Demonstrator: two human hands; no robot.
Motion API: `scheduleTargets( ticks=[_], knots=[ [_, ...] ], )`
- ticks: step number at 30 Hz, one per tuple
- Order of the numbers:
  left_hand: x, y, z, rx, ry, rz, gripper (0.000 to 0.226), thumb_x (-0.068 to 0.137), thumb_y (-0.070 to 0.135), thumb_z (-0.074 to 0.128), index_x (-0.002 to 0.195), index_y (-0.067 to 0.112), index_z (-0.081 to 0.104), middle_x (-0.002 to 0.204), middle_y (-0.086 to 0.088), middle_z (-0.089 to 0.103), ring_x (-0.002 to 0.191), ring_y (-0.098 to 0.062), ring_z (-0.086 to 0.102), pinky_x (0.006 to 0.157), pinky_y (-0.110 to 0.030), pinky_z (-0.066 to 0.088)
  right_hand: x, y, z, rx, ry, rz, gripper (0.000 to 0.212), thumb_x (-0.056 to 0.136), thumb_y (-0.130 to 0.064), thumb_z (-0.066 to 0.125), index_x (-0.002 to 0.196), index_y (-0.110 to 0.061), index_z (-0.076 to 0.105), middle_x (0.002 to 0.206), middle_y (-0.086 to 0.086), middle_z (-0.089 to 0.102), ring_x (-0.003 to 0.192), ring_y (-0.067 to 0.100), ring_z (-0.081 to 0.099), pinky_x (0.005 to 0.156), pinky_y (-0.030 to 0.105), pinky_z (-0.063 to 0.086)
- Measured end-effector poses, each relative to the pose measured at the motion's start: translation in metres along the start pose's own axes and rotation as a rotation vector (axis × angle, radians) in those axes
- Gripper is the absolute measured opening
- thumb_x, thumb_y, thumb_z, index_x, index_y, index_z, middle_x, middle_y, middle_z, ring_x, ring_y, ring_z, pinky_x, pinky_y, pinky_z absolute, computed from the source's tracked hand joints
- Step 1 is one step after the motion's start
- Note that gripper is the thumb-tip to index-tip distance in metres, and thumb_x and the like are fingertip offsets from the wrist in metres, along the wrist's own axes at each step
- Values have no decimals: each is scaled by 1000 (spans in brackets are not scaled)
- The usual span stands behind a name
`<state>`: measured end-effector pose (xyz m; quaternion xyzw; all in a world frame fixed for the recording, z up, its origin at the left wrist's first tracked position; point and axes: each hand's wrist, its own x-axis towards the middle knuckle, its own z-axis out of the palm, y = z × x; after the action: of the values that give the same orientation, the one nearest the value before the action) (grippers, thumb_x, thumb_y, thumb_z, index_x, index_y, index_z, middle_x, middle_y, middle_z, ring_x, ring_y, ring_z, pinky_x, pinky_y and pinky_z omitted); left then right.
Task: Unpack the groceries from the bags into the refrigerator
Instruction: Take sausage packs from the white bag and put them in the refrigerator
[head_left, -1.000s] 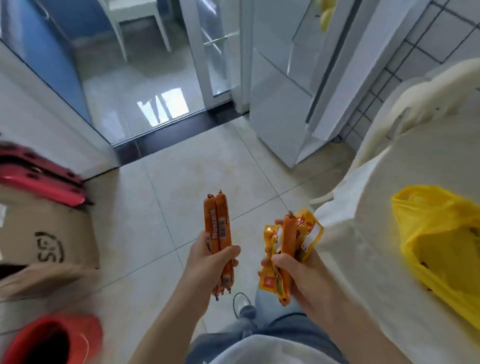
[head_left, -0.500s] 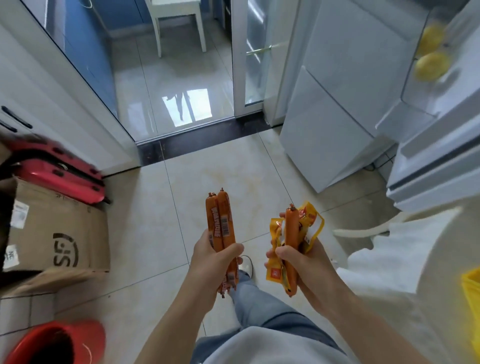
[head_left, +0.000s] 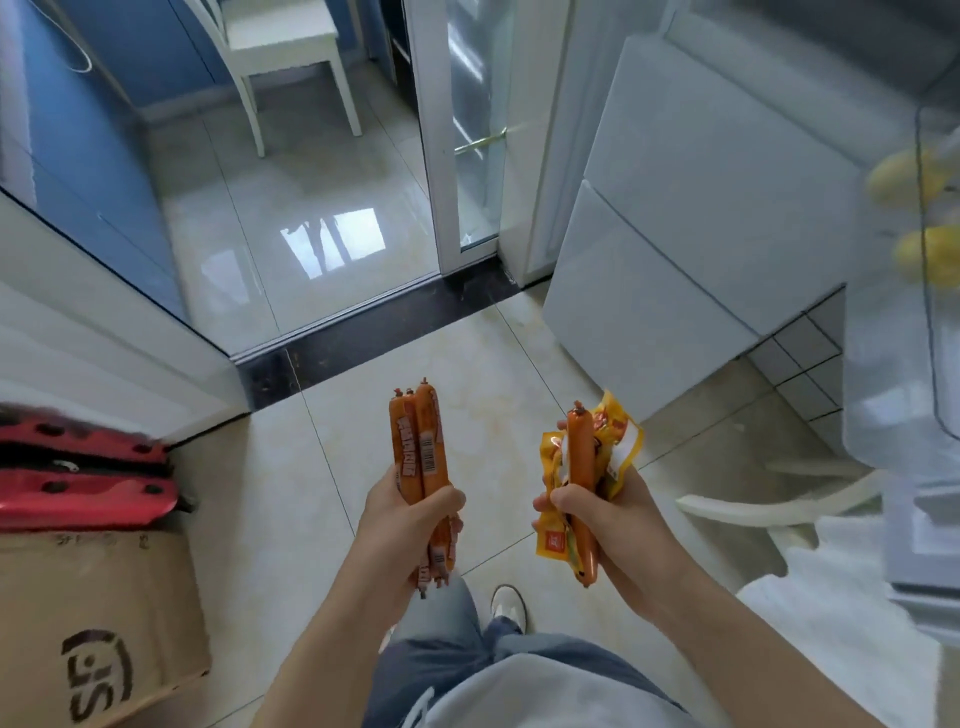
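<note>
Over beige tile floor (head_left: 519, 374): both hands grip sausages; refrigerator (head_left: 691, 218) right.

bare tiled floor (head_left: 452, 364) ahead; cardboard box (head_left: 98, 623) left, refrigerator (head_left: 675, 208) right.

Both forearms bare, reaching forward from the lower edge of view, roughly parallel and a little apart. Left hand (head_left: 402, 519) fisted around a bundle of sausage sticks (head_left: 420, 457), thumb across the front, sticks upright. Right hand (head_left: 597, 512) grips one sausage (head_left: 581, 467) with a yellow packet (head_left: 613, 447), fingers curled, thumb on top.
</note>
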<state>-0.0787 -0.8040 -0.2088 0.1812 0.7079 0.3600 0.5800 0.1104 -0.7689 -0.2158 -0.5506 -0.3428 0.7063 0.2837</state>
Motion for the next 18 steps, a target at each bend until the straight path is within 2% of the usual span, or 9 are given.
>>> scheduleTargets(
  ticks=[2,5,9,14,18],
  knots=[
    [28,28,-9,-12,-53,-10,16,88,5,64,94,17,55,84,-13,61,68,-23,59,56,-28,52,23,-11,7,4,35,12,50,82,-3,66,123,-30,55,113,8,66,95,26,70,92,54,52],
    [74,69,-21,8,-143,-8,17,87,6,65,101,12,57,86,-16,60,71,-25,59,65,-33,53,58,-33,22,29,99,-1,56,74,-10,69,125,-29,55,111,8,66,92,26,71,89,52,54],
    [131,129,-28,71,-265,-3,22,86,4,65,105,7,55,81,-16,58,67,-24,56,63,-33,51,106,-68,44,134,216,-35,49,86,2,63,126,-25,54,109,11,64,91,28,70,87,52,55],
    [181,197,-20,89,-466,-25,28,84,0,64,110,7,55,71,-11,57,60,-21,54,57,-33,47,143,-107,63,218,324,-69,46,89,1,60,127,-24,53,108,13,64,90,26,71,85,48,57],
    [210,241,7,138,-596,-30,30,85,0,64,112,6,56,69,-9,58,60,-21,55,59,-35,49,159,-138,59,312,420,-118,47,89,-1,61,129,-23,51,109,12,65,92,27,71,88,53,55]
  ],
)
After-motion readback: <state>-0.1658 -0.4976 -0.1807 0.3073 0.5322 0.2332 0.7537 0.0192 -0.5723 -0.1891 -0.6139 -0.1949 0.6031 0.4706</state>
